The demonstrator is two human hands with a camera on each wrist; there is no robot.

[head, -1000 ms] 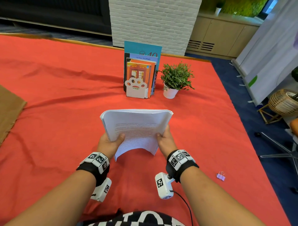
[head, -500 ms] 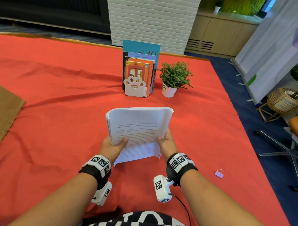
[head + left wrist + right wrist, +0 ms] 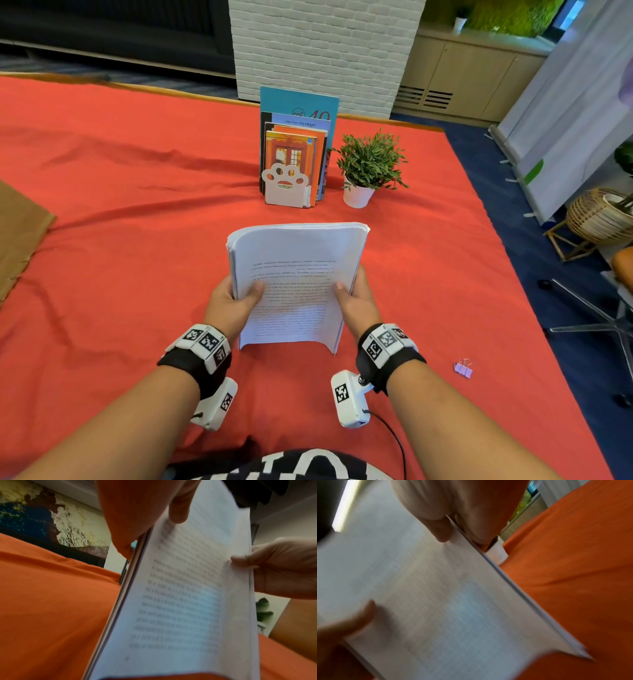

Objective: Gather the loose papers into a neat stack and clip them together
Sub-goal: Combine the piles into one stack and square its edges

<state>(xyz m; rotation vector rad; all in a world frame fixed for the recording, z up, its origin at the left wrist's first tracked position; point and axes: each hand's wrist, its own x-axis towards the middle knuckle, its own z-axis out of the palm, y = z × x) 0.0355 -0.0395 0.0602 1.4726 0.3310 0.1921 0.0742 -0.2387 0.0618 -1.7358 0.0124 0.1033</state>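
Note:
A thick stack of printed white papers (image 3: 294, 284) stands on its lower edge on the red tablecloth (image 3: 120, 240), bowed slightly, top edge leaning away from me. My left hand (image 3: 236, 298) grips its left side, thumb on the front page. My right hand (image 3: 352, 294) grips the right side the same way. In the left wrist view the papers (image 3: 185, 595) fill the middle, with my left thumb (image 3: 178, 508) on top and the right hand (image 3: 274, 566) opposite. The right wrist view shows the papers (image 3: 428, 595) blurred. A small lilac binder clip (image 3: 463, 369) lies on the cloth to my right.
Upright books in a paw-shaped bookend (image 3: 291, 164) and a small potted plant (image 3: 368, 168) stand just beyond the papers. A brown paper sheet (image 3: 17, 236) lies at the left edge. The table's right edge (image 3: 534, 308) drops to blue floor.
The stack has been squared up: its sides have drawn in, the top edge looks more even, and both hands have shifted slightly inward and higher on it.

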